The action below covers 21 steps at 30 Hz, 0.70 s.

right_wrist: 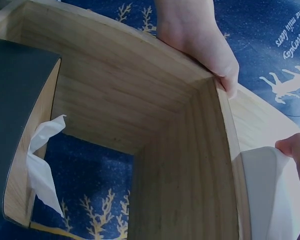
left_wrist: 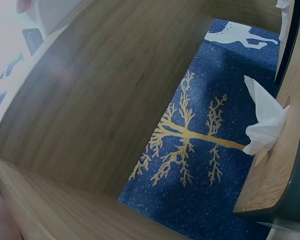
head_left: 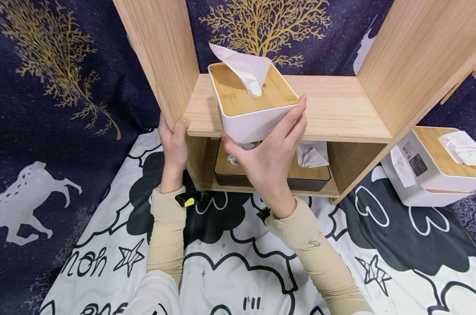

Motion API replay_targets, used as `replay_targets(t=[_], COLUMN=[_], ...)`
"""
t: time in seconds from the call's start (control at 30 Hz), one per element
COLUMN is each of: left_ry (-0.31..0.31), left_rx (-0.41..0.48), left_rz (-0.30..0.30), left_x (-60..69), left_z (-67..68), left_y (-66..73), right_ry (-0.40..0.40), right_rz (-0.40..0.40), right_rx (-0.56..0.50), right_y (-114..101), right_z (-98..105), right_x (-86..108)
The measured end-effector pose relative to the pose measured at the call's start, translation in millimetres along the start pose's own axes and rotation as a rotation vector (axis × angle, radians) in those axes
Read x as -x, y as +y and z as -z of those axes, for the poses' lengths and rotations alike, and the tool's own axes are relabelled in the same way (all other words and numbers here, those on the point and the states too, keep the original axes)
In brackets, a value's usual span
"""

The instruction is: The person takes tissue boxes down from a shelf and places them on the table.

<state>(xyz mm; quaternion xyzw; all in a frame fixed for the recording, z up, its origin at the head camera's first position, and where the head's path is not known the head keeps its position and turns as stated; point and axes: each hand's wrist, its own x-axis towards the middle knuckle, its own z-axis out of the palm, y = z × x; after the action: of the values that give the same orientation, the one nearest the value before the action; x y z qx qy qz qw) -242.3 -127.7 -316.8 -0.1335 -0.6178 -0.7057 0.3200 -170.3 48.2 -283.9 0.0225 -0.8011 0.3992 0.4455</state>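
The left hand (head_left: 174, 144) grips the left edge of the shelf (head_left: 340, 109), left forearm (head_left: 167, 236) reaching forward; the right hand (head_left: 270, 157) grips before its front edge, right forearm (head_left: 322, 262) slanting inward.

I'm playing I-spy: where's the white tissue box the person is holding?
In the head view, the white tissue box is above centre, in the grip of the right hand, at the left part of the shelf board.
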Motion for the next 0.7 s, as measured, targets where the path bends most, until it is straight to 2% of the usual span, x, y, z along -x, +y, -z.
replay_targets(t=[0.47, 0.7], left_ry=[-0.009, -0.015], left_rx=[-0.007, -0.007], left_rz=[0.006, -0.012], left_x=[0.6, -0.2], left_z=[-0.2, 0.8], left_y=[2.6, 0.0], right_ry=[0.006, -0.005], right_rz=[0.006, 0.007], right_rx=[-0.013, 0.006], right_y=[3.5, 3.1], right_z=[2.8, 5.2], right_x=[-0.4, -1.7])
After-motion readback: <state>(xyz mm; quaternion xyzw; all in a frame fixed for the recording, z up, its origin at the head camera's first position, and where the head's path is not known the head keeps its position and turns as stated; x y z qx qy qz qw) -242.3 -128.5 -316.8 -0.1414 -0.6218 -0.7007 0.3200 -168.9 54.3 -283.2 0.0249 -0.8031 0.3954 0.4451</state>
